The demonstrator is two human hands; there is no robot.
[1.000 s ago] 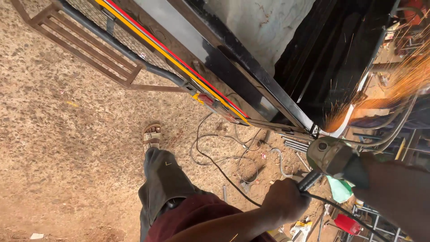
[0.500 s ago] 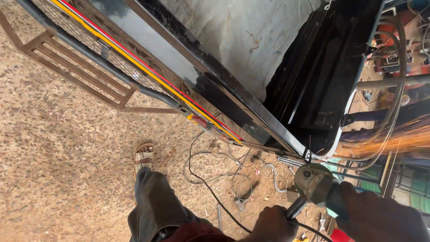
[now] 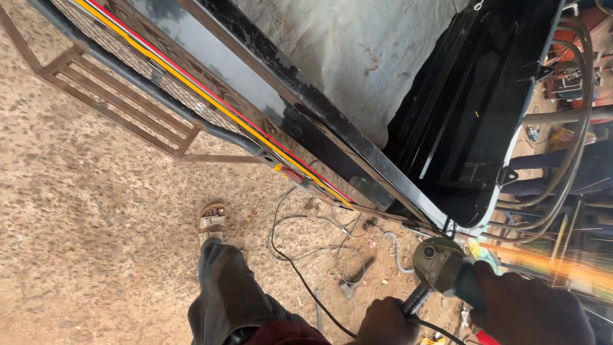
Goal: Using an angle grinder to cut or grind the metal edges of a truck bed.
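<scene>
The grey-green metal angle grinder (image 3: 440, 263) sits at the lower corner of the black steel vehicle body (image 3: 460, 128), throwing orange sparks (image 3: 549, 265) rightward. The left hand (image 3: 386, 319) is clenched round the ribbed side handle; the right hand (image 3: 530, 310) grasps the grinder's body. Good grinding here, I judge, needs both grips firm and the black power cable (image 3: 294, 268) kept behind the wheel — the disc itself and the contact point are hidden, and both forearms are cut off.

Your angle grinder (image 3: 440, 263) is dull olive-grey, throwing orange sparks (image 3: 549, 265). The metal frame (image 3: 447, 121) is glossy black, with red and yellow stripes (image 3: 211, 99) along the mesh side. Ground (image 3: 96, 211) is speckled sandy brown, sandal (image 3: 211, 222) tan.
</scene>
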